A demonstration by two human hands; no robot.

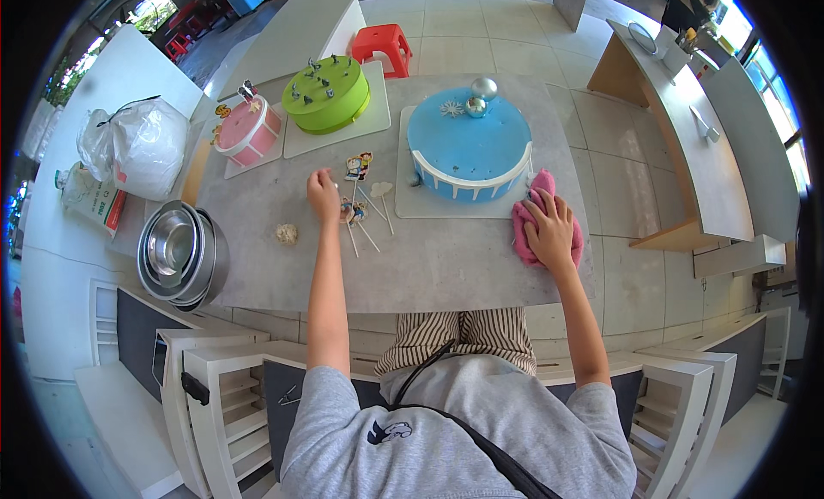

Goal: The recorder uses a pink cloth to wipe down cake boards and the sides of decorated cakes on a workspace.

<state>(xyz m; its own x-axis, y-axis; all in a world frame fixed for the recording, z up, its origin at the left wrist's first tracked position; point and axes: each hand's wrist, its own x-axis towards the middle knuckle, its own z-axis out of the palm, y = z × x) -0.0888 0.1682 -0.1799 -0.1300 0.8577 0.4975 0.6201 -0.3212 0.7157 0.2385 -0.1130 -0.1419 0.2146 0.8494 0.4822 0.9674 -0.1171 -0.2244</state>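
Observation:
My right hand (pixel 552 232) is pressed over a crumpled pink cloth (pixel 543 180) at the table's right side, with its fingers bent into the fabric. Just left of the cloth stands a blue cake (pixel 470 142) with white drip icing, two silver balls (pixel 484 88) and a snowflake topper (pixel 452 108), on a white board (pixel 412 206). My left hand (pixel 323 195) is curled above the table; a small pale spot shows by its fingers, too small to identify. Beside it lie several cartoon picture toppers (pixel 358 167) on white sticks and a cloud topper (pixel 382 189).
A green cake (pixel 328 97) with small dark figures and a pink cake (pixel 248 132) stand at the back left. Nested metal bowls (pixel 170 241), a beige lump (pixel 286 234) and a white plastic bag (pixel 148 148) are at left. Behind the table is a red stool (pixel 383 45).

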